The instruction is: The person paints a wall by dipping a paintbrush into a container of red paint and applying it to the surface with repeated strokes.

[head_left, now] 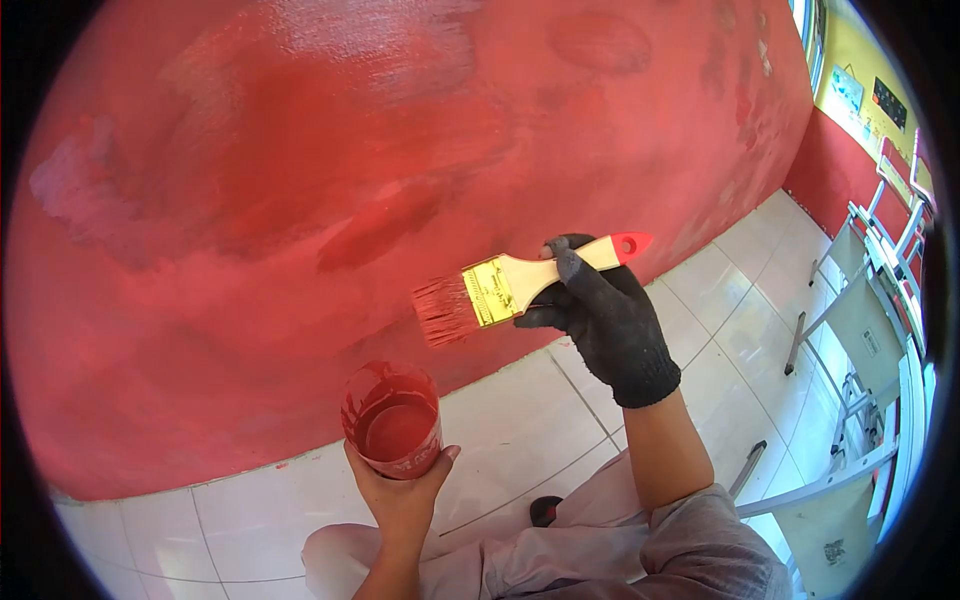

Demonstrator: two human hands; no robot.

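Against the red wall (pixel 300 150), your right hand (pixel 600 320), in a dark glove, grips the wooden handle of the paintbrush (pixel 520 285), fingers wrapped tight around it. Its red-loaded bristles point left, close to the wall's wet surface. Lower down, your bare left hand (pixel 400 495) cups the paint cup (pixel 392 420) from beneath, fingers curled around its base, above the white tiled floor (pixel 520 420).

1. Left hand (pixel 400 490): bare, low in view, palm up, fingers and thumb curled closed in a cupped grip.
2. Right hand (pixel 600 315): black knit glove, raised, fingers clenched in a grip, forearm bare, sleeve at elbow.
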